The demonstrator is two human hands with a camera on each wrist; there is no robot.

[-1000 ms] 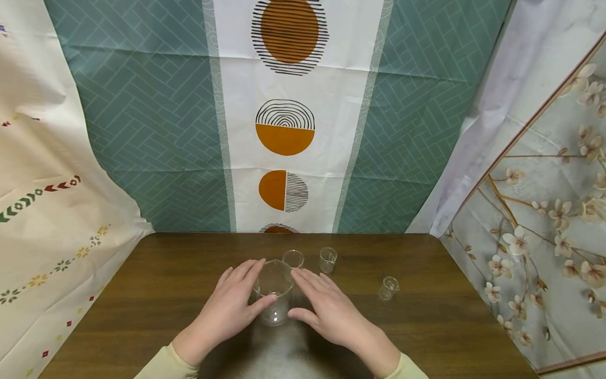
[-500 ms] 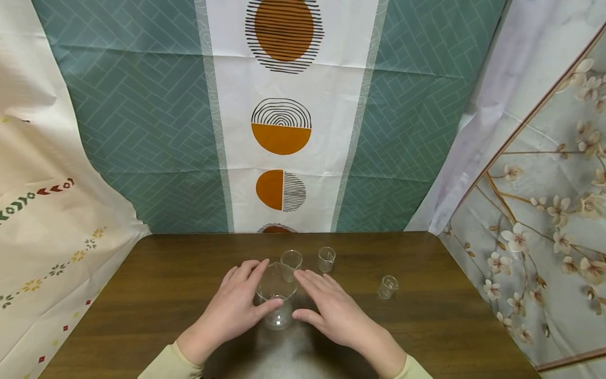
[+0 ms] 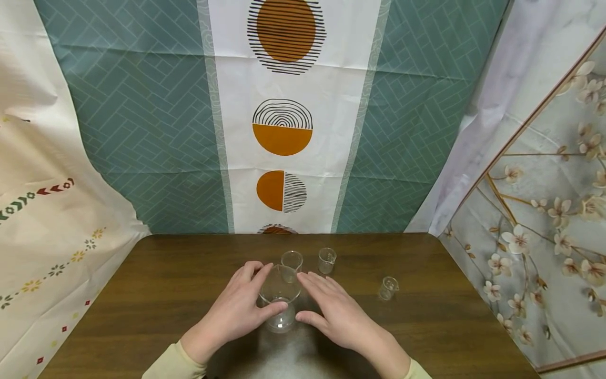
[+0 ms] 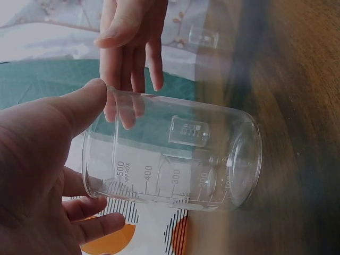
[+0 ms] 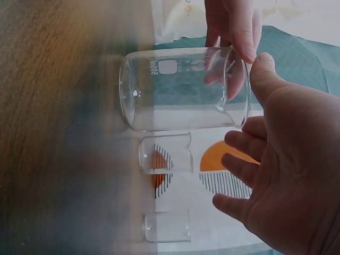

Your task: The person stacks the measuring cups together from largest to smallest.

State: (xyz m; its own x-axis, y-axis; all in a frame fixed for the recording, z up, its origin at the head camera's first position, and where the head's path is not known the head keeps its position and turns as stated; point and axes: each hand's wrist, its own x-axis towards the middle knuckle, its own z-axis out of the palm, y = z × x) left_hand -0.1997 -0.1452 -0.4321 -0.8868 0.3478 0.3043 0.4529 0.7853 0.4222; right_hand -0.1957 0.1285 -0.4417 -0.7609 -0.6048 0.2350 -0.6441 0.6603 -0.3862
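Left hand (image 3: 239, 305) holds the upright large beaker (image 3: 282, 296) by its rim from nine o'clock; right hand (image 3: 332, 313) is at three, fingers wide — contact unclear. Over the worktop's (image 3: 189, 279) middle, gentle, even pressure should steady it — clear of the small beaker (image 3: 292, 258) at one o'clock.

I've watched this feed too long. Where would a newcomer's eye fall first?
Probably on the orange circles down the middle of the backdrop. Next, the large clear beaker between the left hand and right hand. Three smaller beakers stand farther back on the table, one well to the right.
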